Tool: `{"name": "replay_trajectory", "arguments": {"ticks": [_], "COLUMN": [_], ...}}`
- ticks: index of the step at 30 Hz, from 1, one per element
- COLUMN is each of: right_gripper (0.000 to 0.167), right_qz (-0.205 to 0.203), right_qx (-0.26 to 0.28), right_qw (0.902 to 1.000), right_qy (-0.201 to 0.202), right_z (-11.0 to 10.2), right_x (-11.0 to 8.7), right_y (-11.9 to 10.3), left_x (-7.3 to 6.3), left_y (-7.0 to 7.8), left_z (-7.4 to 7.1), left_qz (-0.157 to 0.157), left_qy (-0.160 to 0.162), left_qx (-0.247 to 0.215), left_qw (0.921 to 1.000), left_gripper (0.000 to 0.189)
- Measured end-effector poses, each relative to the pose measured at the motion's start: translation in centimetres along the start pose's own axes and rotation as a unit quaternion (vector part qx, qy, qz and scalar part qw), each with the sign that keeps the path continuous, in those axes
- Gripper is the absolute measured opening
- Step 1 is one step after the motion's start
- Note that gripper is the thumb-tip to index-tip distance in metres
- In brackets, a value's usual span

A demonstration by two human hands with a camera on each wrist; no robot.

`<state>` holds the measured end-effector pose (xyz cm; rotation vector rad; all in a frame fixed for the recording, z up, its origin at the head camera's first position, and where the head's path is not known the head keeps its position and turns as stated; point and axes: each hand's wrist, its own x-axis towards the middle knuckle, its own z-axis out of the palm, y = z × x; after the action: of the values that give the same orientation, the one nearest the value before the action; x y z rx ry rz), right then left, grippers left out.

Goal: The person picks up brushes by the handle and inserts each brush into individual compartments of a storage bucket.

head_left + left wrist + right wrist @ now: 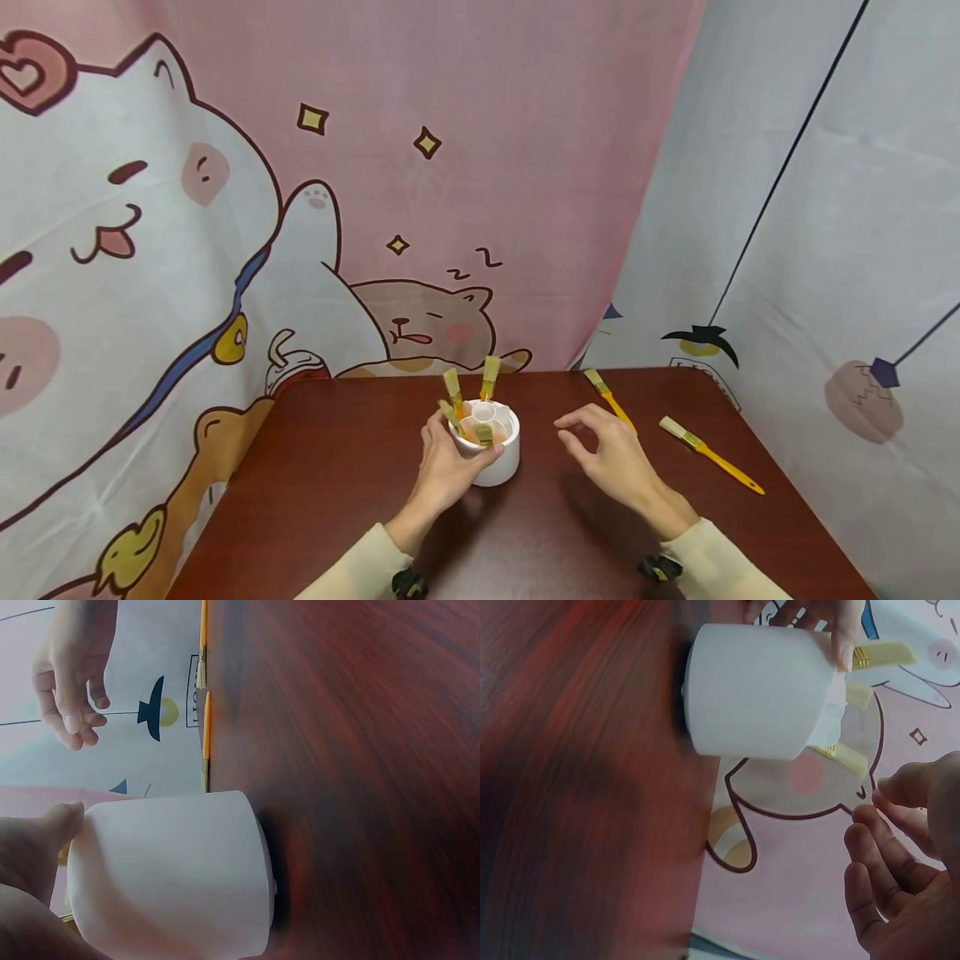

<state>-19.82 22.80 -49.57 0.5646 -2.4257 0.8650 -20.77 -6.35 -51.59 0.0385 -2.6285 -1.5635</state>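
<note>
A white round brush holder [498, 468] with inner compartments stands on the table, several flat paintbrushes [490, 379] in it with their bristles up. My left hand [441, 473] grips its left side, thumb at the front of the rim and fingers round the far side, as the left wrist view also shows the holder wall [172, 870]. To the right of the holder my right hand [618, 458] hovers over the table with fingers loosely bent, nothing in them. In the right wrist view that hand [900, 862] is apart from the holder [757, 694].
Two yellow-handled brushes lie on the dark red-brown table [337, 483] at the right: one brush [611, 402] near the back edge, another brush [712, 454] nearer the right edge. A cartoon-printed curtain [525, 167] hangs behind the table and along its sides.
</note>
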Motion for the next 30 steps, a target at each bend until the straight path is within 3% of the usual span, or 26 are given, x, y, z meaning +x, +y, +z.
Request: {"name": "replay_trajectory", "arguments": {"ticks": [7, 15, 22, 27, 30], "right_gripper": [0.023, 0.020, 0.020, 0.018, 0.018], "right_qz": [0.000, 0.006, 0.022, 0.037, 0.038], "right_qx": [-0.007, -0.022, -0.036, -0.045, -0.052], "right_qw": [0.9999, 0.9995, 0.9989, 0.9982, 0.9978], "right_qy": [0.012, 0.021, 0.019, 0.011, 0.014], "right_z": [-0.5, -1.5, -2.1, -2.3, -2.5], "right_x": [-0.4, -0.8, -1.3, -1.5, -1.4], "right_y": [1.1, 3.4, 5.5, 6.4, 6.9], "left_x": [0.2, 1.8, 2.6, 2.5, 1.9], "left_y": [-0.1, -0.3, -1.2, -1.4, -1.2], "left_z": [-0.7, -2.9, -3.6, -3.5, -3.2], "left_qz": [0.014, 0.032, 0.035, 0.041, 0.045], "left_qy": [-0.025, -0.096, -0.136, -0.141, -0.119], "left_qx": [0.009, 0.026, 0.008, -0.006, -0.001], "left_qw": [0.9995, 0.9945, 0.9900, 0.9891, 0.9919], "left_gripper": [0.115, 0.111, 0.103, 0.102, 0.109]}}
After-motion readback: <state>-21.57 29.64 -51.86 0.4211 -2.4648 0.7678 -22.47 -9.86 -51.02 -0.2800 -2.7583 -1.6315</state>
